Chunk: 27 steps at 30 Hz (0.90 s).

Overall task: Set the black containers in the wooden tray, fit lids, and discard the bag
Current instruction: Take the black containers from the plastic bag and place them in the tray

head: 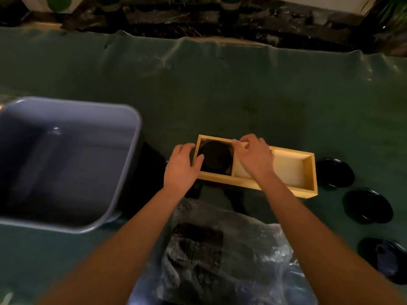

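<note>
A wooden tray [309, 172] with three compartments lies on the green cloth. One black round container [217, 156] sits in its left compartment. My left hand [181, 165] rests on the tray's left end, thumb over the rim beside the container. My right hand [253, 156] lies over the middle compartment, fingertips at the divider by the container; whether it pinches anything is hidden. A crumpled clear plastic bag [231, 254] with dark contents lies close to me between my forearms. Three black lids [337, 172], [367, 206], [385, 258] lie in a row to the right.
A large grey plastic bin [66, 159] stands open at the left, close to the tray. The green cloth [220, 89] covers the table, and its far edge borders a dark ledge with plants.
</note>
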Each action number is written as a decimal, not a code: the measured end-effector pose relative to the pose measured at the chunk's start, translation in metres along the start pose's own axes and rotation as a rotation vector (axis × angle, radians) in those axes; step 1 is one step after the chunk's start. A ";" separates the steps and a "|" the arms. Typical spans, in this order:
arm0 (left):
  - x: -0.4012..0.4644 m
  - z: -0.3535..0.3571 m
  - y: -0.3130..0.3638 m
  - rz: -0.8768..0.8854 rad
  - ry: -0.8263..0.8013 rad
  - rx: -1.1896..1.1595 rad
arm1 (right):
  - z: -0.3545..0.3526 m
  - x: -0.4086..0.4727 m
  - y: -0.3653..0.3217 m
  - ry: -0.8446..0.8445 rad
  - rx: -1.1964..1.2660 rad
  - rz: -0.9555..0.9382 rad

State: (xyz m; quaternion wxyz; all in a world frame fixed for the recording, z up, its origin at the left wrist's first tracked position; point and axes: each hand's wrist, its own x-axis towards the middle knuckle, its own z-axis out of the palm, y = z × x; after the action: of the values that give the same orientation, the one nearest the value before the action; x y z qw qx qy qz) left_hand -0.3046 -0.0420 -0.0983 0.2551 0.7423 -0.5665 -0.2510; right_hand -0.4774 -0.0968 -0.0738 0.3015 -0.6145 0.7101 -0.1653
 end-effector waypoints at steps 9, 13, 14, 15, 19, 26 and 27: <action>-0.145 -0.010 -0.043 0.125 -0.161 0.166 | -0.101 -0.179 0.140 -0.524 0.374 0.329; -0.163 0.002 -0.053 0.002 -0.164 0.149 | -0.031 -0.201 0.132 -0.761 0.494 0.418; -0.167 0.002 -0.054 -0.006 -0.140 0.095 | -0.012 -0.200 0.125 -0.763 0.532 0.429; -0.171 0.001 -0.055 -0.019 -0.112 0.034 | 0.002 -0.196 0.111 -0.769 0.536 0.443; -0.185 0.000 -0.059 -0.039 -0.154 -0.126 | 0.035 -0.177 0.073 -0.709 0.571 0.454; -0.195 0.006 -0.064 -0.008 -0.208 -0.196 | 0.053 -0.182 0.056 -0.641 0.431 0.308; -0.194 0.007 -0.065 -0.017 -0.204 -0.195 | 0.052 -0.183 0.056 -0.637 0.454 0.292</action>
State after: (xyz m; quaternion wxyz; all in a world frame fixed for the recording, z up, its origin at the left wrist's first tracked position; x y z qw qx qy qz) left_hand -0.3081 0.1601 -0.1301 0.2647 0.6894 -0.5562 -0.3812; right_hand -0.4763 0.0988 -0.1066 0.6541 -0.4457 0.6065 -0.0750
